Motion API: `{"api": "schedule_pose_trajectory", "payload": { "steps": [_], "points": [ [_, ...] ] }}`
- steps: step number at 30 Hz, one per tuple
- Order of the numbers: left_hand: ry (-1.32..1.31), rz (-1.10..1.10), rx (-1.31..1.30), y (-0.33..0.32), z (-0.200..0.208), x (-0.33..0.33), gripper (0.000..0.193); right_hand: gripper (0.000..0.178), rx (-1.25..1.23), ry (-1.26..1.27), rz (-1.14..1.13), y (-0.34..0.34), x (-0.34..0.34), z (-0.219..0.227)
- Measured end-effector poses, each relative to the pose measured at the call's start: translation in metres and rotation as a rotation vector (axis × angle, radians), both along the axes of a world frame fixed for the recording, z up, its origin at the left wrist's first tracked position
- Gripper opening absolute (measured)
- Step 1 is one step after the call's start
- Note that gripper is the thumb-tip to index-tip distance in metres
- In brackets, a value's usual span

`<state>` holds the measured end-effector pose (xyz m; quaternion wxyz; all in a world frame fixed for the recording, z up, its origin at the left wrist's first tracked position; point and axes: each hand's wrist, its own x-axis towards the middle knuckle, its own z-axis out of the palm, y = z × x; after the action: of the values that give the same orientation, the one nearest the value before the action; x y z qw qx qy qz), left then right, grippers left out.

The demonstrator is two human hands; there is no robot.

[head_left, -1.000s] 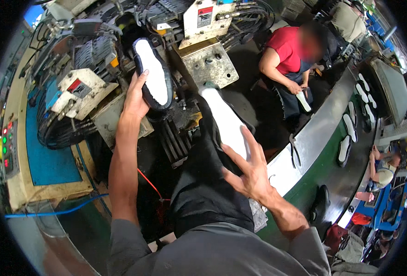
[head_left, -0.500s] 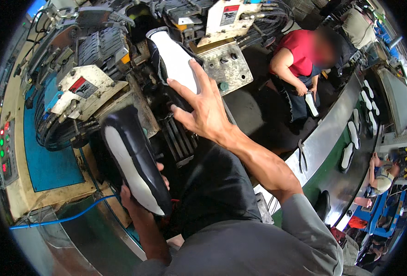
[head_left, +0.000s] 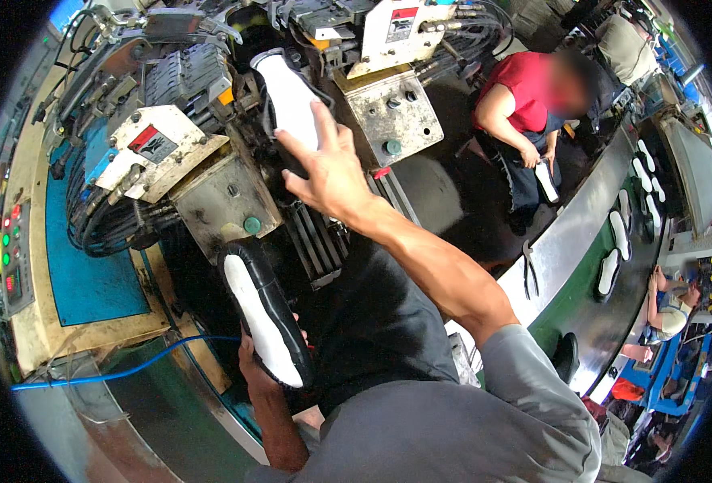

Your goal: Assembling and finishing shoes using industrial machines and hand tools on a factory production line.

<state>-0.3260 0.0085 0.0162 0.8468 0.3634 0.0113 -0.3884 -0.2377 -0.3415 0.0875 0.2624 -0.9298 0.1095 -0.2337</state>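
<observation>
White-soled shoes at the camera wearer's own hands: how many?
2. The near shoe is held in the left hand; the far shoe, higher in view, is under the right hand. Its covered parts might hide more.

One shoe [head_left: 253, 310] lies near left in my left hand [head_left: 251, 360]; another shoe [head_left: 286, 84], farther, under my right hand [head_left: 332, 173]; pliers [head_left: 528, 262], right, on a ledge [head_left: 569, 236].

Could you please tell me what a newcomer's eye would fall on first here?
Probably the bright white undersides of two black shoes: the upper black shoe, with the right hand spread over it at upper centre, and the lower black shoe, held by the left hand left of centre. Next might come the co-worker's red top at upper right.
</observation>
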Motion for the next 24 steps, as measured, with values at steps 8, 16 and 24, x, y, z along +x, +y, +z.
{"api": "schedule_pose_trajectory", "payload": {
  "steps": [8,16,24],
  "points": [
    [0.078,-0.027,0.036,0.005,-0.015,-0.022,0.087,0.075,-0.552,-0.050,0.026,0.003,-0.007,0.028],
    [0.131,-0.032,0.049,0.018,-0.018,-0.057,0.076,0.076,-0.491,0.196,0.042,0.006,-0.011,0.036],
    [0.145,-0.056,0.117,0.007,-0.037,-0.046,0.074,0.076,-0.537,0.188,0.019,0.011,-0.002,0.029]
  ]
}}
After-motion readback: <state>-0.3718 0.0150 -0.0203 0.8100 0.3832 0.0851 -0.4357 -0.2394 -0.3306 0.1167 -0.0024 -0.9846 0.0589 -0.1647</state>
